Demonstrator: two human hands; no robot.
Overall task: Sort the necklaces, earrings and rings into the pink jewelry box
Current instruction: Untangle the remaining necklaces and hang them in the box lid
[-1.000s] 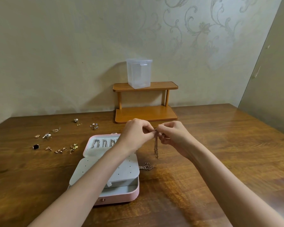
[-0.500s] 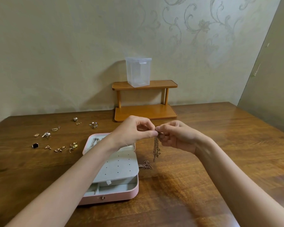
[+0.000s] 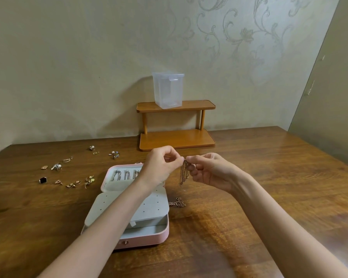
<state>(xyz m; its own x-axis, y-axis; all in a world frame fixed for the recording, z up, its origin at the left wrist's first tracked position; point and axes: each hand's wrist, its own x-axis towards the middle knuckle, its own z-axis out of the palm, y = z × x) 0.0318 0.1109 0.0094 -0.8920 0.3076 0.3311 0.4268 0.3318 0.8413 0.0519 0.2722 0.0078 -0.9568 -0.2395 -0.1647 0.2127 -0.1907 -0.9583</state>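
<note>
Necklace: thin rose-gold chain, bunched into several strands, hanging straight down in the air from my fingertips, above the counter just right of the box. Lower end dangles free, not touching anything.

My left hand pinches the top of the chain between thumb and forefinger, other fingers curled. My right hand pinches the same spot from the other side, fingers curled in. Both hands nearly touch at the chain.

Second chain: same rose-gold colour, lying in a small heap on the counter, just beside the box's right edge, below the hanging one.

Pink jewelry box: open, pale grey lining. Lid lies back toward the wall, with three silvery chain pieces hung in a row inside. A grey perforated panel sits tilted over the base; lower tray is visible under it. My left forearm crosses over the box.

Loose earrings and rings scattered on the counter to the left of the box, well apart from it: a dark square-stone ring, pearl pieces, small gold ones. More pearl pieces behind the lid.

At the wall: two-tier wooden shelf, clear plastic container on its top tier.
</note>
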